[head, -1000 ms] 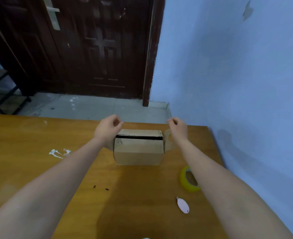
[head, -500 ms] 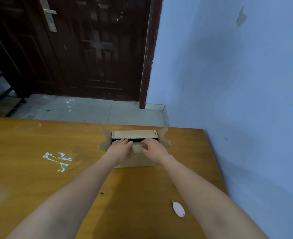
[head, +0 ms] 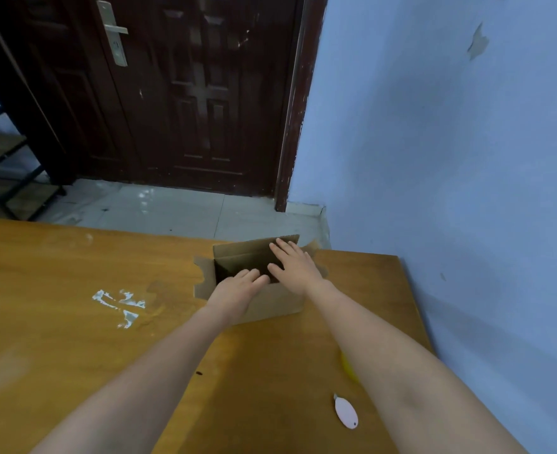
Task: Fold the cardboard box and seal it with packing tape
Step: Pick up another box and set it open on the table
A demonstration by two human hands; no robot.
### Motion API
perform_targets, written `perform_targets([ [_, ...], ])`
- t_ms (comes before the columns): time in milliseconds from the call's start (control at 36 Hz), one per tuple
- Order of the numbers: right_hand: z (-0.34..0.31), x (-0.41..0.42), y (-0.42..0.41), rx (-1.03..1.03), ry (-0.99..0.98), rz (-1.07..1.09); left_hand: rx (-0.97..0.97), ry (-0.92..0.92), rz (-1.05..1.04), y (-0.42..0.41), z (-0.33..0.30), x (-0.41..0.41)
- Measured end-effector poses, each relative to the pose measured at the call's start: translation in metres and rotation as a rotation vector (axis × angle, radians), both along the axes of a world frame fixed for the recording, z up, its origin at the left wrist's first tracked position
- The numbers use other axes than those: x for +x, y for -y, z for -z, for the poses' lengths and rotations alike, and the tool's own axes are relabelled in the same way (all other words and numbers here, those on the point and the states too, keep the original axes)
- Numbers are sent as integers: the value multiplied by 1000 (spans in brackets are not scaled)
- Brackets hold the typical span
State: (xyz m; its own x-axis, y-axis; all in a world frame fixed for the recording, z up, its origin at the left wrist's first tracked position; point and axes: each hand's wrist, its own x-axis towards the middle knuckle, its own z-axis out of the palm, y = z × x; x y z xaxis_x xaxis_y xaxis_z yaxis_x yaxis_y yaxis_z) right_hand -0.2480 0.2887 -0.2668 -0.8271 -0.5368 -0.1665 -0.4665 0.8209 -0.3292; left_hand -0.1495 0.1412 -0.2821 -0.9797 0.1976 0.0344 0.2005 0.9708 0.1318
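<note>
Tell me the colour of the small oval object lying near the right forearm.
Pale pink oval object, clearest in the head view.

Both hands [head: 237,290] [head: 295,267] apparently flat, outstretched.

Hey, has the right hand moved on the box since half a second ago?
Yes. The right hand has gone from the near flap, beside the left hand, up and back across the opening of the cardboard box to its far flap.
</note>
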Motion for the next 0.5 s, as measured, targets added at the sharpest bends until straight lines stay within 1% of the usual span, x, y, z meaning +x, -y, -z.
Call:
perform_targets([
  [222,-3,-18,13,36,23,32,-73,118,102,2,20,22],
  [417,6,-26,12,205,32,36,-109,177,91,11,39,33],
  [500,8,-28,10,213,90,43,-88,190,83,13,37,31],
])
